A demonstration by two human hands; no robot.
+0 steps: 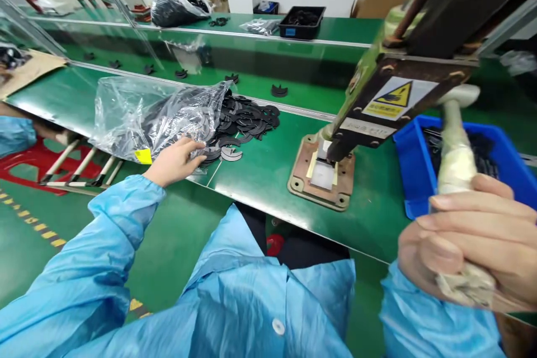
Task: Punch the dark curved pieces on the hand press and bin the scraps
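My right hand [474, 240] is wrapped round the tape-covered lever handle [457, 151] of a hand press [390, 89]. On the press's base plate [300, 182] sits a small pale metal block, under the ram. My left hand [179, 161] rests at the near edge of a pile of black crescent-shaped pieces [247, 117], its fingers stretched out with the thumb apart. Those fingertips touch or nearly touch the closest pieces. Many of the pieces spill from a clear plastic bag [168, 117] with a yellow label. One crescent [231, 154] shows a lighter grey face.
To the right of the press stands a blue bin [413, 179] holding dark parts. Behind the pile, several crescents lie spaced along a green belt [251, 92]. A black tray [302, 22] and a filled bag [178, 6] are on the back shelf. Another person's sleeve [17, 135] shows at far left.
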